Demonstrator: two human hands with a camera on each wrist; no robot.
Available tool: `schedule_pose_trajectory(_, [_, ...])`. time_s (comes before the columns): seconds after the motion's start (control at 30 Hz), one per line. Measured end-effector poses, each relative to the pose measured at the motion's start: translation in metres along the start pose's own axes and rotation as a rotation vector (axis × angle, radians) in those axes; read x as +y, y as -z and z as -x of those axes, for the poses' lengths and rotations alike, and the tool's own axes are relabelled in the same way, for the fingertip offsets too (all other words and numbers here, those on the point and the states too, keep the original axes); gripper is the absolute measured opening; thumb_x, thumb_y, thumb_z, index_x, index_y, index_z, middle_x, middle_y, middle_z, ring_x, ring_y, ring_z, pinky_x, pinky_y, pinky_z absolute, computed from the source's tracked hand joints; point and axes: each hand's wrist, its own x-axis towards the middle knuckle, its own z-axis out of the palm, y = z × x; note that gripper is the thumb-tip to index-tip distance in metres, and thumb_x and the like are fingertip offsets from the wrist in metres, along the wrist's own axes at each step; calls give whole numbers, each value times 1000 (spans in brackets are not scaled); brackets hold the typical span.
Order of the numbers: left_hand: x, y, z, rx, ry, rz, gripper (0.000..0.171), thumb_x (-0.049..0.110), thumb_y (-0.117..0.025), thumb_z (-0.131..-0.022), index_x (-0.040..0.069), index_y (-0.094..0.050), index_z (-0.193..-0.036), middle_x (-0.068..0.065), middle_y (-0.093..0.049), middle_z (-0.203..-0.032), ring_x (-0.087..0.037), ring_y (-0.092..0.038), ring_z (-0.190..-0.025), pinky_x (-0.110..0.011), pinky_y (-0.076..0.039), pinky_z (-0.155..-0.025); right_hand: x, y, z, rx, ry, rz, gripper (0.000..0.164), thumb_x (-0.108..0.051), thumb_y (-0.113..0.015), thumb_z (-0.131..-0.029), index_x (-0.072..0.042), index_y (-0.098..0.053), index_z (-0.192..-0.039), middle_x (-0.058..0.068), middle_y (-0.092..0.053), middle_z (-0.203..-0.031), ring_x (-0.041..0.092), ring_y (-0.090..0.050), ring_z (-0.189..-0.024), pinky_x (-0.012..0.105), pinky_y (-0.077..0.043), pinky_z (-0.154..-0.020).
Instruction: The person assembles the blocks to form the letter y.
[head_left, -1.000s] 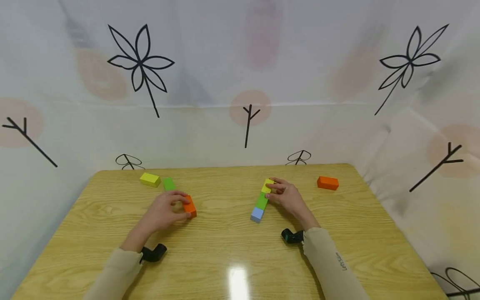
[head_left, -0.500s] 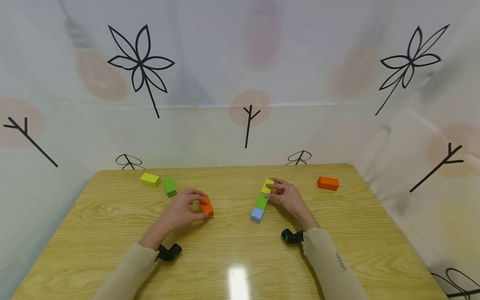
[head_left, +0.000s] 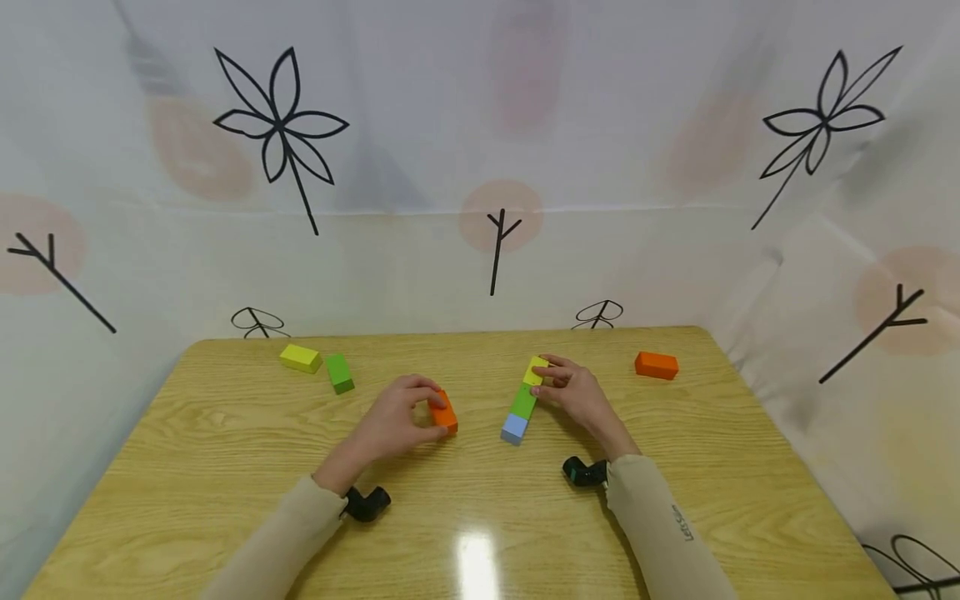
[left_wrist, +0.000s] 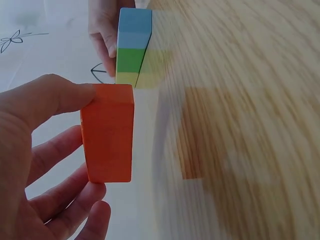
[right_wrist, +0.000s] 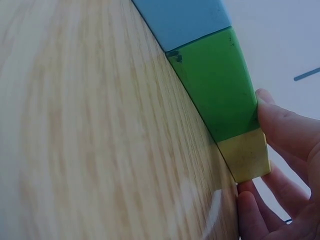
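Orange block point(head_left: 444, 413), one unit, is held in the person's left hand point(head_left: 396, 421). Grip: the thumb bears on the near end and fingertips on the far end, so the opening matches the block's length. Position: left of the assembled row, near it, not touching. In the left wrist view it appears to be raised off the wooden table point(head_left: 187, 467).

Row assembly: three blocks lie end to end on the table, faces touching. From near to far, the order is blue block point(head_left: 513, 428), green block point(head_left: 522, 403), yellow end block point(head_left: 531, 377). The line slants slightly, its far end toward the person's right.

The right hand point(head_left: 581, 396) holds the yellow end block. The right wrist view shows the thumb on the side of the green block, close to the seam, with fingers at the yellow block's far end. This grip is narrow and seems to steady the row.

Status, as judged from the layout: partly complete. Done: three blocks aligned, no visible gaps at the seams. Outside the row: the held block and three loose parts, namely a second yellow block point(head_left: 301, 359) and a second green block point(head_left: 340, 374) at far left, near each other, and a second orange block point(head_left: 656, 365) at far right.
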Motion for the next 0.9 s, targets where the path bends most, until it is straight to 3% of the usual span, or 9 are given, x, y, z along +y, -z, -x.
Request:
schedule_pose_trajectory(0.2, [9, -11, -8, -17, 30, 46, 26, 28, -87, -77, 17, -73, -95, 2, -61, -116, -24, -54, -113, -42, -48, -95, 1, 2, -1, 4, -7, 4, 45, -15, -75, -91, -2, -64, -132, 10, -37, -156, 37, -40, -138, 49, -37, -110])
schedule_pose_trajectory(0.53, [20, -30, -22, 9, 38, -10, 25, 30, -86, -78, 20, -71, -95, 3, -60, -113, -24, -54, -111, -40, -47, -96, 0, 1, 1, 0, -2, -11, 45, -15, -75, -90, -1, -64, -132, 12, -36, -156, 38, -39, -138, 49, -37, -110])
schedule_pose_trajectory(0.9, [25, -44, -34, -33, 40, 3, 21, 27, -84, -79, 19, -72, -94, -1, -60, -119, -23, -53, -108, -38, -47, -93, 1, 1, -1, -6, 18, 8, 46, -15, -75, -91, -1, -63, -132, 13, -37, -156, 38, -41, -137, 49, -38, -110])
